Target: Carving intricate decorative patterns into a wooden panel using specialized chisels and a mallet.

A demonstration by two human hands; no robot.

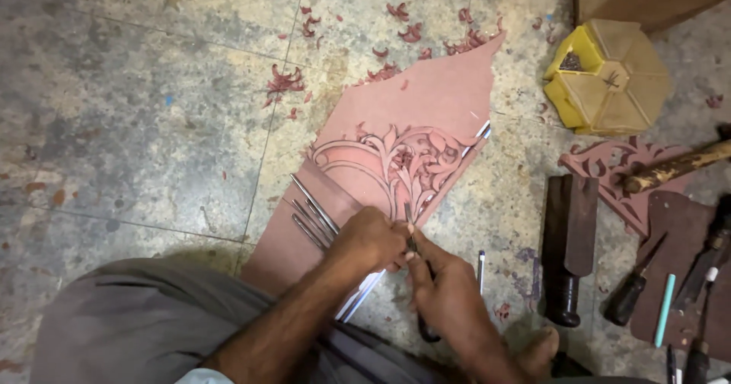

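While both hands' fingers pinch one chisel (411, 235) on carved panel (396, 163) | yellow box (605, 75) – holds small dark bits, perhaps.

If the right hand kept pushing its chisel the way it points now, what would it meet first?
The right hand aims the chisel up-frame into the carved scrollwork of the reddish panel; it probably meets that first.

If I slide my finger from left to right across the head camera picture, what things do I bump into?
Spare chisels → left hand → carved reddish panel → right hand → dark wooden mallet → yellow hexagonal box → teal pen.
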